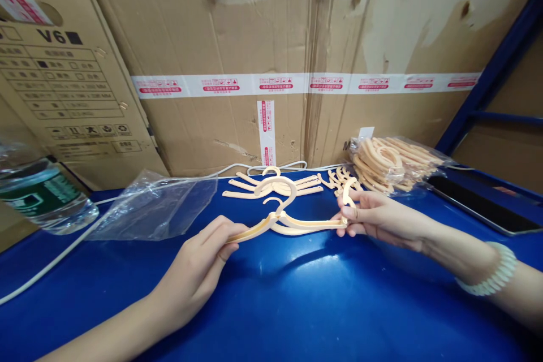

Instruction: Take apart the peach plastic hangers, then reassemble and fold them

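A cream plastic clothes hanger (309,223) is held up over the blue table between my hands, its hook upward. My left hand (207,251) pinches the end of its left arm. The fingers of my right hand (365,215) close at the end of its right arm, and a small curved cream piece (348,189) sticks up from the same fingers. Behind lie several more cream hangers (241,194), partly hidden by the held one. A small heap of curved cream pieces (335,180) lies to their right.
A clear bag of cream hanger parts (394,161) sits at the back right, beside a black phone (483,203). On the left are a crumpled plastic bag (156,209), a water bottle (42,195) and a white cable (46,277). Cardboard boxes (203,124) stand behind the blue table (271,311).
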Demonstrator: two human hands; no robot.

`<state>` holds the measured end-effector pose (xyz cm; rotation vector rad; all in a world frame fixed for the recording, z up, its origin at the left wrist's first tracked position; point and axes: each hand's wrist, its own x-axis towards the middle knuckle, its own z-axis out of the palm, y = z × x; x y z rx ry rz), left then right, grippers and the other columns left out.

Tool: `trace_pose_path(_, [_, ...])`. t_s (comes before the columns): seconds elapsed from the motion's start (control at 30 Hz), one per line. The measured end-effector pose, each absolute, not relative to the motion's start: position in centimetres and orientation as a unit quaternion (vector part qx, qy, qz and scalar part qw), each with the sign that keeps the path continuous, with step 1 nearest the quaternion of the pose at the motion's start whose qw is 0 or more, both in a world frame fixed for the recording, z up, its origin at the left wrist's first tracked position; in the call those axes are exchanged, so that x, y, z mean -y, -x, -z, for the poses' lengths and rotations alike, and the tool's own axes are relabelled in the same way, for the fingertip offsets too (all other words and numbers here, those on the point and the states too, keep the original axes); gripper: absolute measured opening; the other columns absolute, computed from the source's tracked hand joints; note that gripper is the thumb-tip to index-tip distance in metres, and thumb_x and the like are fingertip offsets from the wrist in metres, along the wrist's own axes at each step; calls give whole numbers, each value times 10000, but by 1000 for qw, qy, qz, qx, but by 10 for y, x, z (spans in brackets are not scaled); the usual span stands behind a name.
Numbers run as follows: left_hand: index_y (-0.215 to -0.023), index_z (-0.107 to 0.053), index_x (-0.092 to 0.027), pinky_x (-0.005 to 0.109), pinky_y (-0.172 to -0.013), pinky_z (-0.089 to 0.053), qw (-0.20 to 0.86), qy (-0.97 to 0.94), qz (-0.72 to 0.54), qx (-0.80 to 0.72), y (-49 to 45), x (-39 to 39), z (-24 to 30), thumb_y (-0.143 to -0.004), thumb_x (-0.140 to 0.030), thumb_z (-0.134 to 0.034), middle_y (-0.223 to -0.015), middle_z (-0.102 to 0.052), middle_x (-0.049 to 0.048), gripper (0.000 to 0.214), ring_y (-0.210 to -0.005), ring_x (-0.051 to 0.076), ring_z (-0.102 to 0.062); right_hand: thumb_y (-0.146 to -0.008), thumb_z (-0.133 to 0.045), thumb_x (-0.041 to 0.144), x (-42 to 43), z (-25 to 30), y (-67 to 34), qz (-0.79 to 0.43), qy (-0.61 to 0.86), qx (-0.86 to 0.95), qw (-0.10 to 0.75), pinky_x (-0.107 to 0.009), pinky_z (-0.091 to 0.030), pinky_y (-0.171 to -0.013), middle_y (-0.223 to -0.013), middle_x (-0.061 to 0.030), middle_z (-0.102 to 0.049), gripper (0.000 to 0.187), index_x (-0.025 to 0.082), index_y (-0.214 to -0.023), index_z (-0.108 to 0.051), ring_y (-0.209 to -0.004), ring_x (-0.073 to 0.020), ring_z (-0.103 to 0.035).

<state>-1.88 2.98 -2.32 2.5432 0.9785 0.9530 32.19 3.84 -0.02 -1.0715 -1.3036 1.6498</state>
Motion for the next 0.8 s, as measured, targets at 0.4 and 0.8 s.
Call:
trace_pose_path(0.4, [-1132, -571, -234, 262, -742, -468, 130, -871, -330, -340, 18, -29, 22, -1009, -166, -361, -946, -596, 42, 253, -828, 170, -575, -731, -826, 382, -38, -3, -319, -623, 404, 517, 426, -246, -509, -645, -730, -39, -712, 359, 174, -732, -532, -667, -129, -651])
trace_pose_path(0.8, [-1120, -556, -236, 260, -737, -468, 121, -870, -337, -338, 17, -28, 20, -992, -141, -375, -935, -580, 38, 241, -813, 170, -564, -773, -795, 339, -38, -5, -324, -678, 400, 484, 384, -237, -537, -676, -827, -58, -729, 279, 169, -763, -574, -725, -138, -692])
